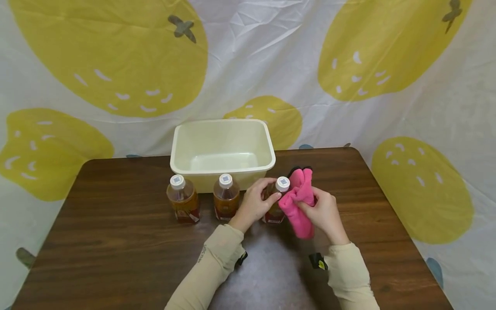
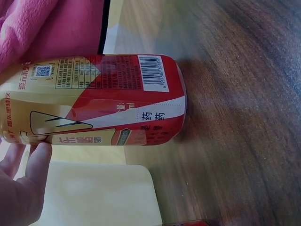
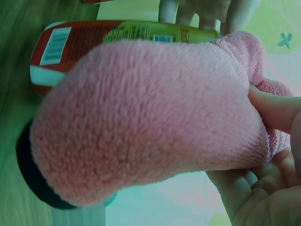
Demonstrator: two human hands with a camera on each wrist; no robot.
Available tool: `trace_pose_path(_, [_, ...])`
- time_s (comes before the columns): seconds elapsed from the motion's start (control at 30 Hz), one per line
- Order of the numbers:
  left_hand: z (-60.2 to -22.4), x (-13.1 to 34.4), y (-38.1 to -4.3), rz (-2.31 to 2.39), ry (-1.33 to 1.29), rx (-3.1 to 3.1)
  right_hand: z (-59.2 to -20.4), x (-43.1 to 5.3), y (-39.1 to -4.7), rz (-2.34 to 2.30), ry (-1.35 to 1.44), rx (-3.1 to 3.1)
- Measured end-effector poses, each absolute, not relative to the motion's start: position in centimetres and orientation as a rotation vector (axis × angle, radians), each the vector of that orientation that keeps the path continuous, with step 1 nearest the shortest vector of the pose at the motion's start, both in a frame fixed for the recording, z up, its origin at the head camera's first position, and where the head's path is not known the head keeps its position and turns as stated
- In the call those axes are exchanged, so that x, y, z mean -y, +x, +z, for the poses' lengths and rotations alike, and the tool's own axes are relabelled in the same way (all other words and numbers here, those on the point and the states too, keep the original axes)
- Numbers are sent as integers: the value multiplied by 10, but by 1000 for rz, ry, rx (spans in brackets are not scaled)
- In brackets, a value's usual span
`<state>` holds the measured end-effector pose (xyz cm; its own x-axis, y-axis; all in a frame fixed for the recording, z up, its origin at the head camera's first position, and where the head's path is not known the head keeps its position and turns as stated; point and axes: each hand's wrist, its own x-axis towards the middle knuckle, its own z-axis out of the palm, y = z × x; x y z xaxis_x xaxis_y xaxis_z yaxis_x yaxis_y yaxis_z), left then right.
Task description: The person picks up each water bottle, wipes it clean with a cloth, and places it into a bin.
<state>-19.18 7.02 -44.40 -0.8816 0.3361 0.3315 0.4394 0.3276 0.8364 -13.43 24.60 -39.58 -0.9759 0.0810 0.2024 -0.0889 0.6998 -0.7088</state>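
My left hand grips the upper part of the rightmost drink bottle, which stands upright with its white cap on. In the left wrist view, the red and yellow label of that bottle and a barcode face the camera. A pink cloth with a black edge is pinched between the thumb and fingers of my right hand. The folded cloth hangs against the bottle's right side. In the right wrist view, the cloth covers part of the bottle.
Two similar capped bottles stand to the left, a middle bottle and a far-left bottle. Behind them sits a cream plastic bin at the back of the brown wooden table. A lemon-print curtain hangs around the table.
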Motion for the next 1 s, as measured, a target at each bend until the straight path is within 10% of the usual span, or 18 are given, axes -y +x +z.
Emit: trace_pose_path(1.0, [-441, -67, -193, -1645, -723, 2534, -435, -320, -127, 519, -7, 3051])
